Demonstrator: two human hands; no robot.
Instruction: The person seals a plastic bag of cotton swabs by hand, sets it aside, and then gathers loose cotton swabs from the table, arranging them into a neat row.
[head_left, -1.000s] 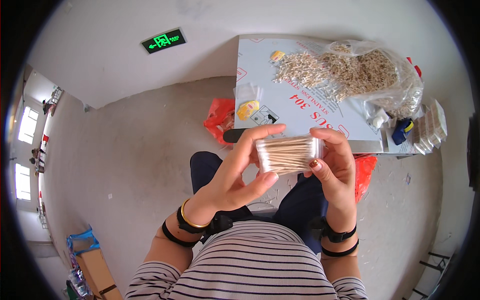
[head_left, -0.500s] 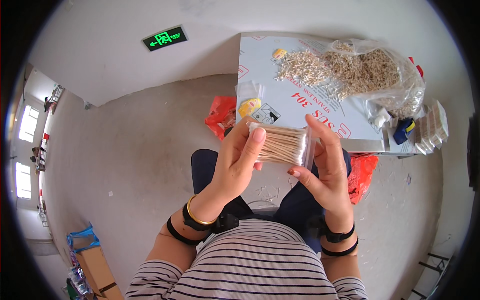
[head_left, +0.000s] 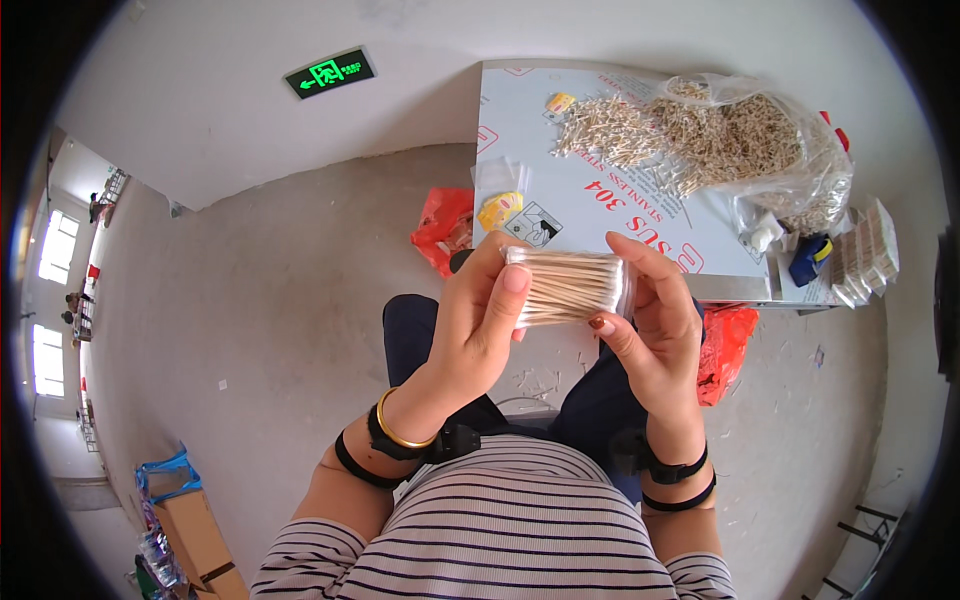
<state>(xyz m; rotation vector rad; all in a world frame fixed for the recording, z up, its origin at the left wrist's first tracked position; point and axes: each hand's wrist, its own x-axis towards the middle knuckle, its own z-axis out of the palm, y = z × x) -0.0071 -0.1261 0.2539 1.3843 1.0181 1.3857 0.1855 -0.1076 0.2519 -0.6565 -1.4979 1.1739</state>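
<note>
Cotton swabs [head_left: 565, 290] lie side by side in a small clear bag [head_left: 628, 300], which is held up above the lap, in front of the table [head_left: 535, 85]. Left hand [head_left: 468, 325] grasps the left end, its thumb pressed flat on the front and the fingers behind; probably this keeps the bundle straight. Right hand [head_left: 655, 335] holds the right end lightly, with the thumb at the lower corner and the fingers curved around the far side, perhaps to steady the bag's edge. Whether this bag is sealed, I cannot tell.

On the table, a large transparent bag [head_left: 832, 190] contains many loose swabs [head_left: 740, 145], and they spill out of its mouth toward the left, maybe so that they are easy to reach. Filled packs [head_left: 868, 255] stand in a row near the right corner.
</note>
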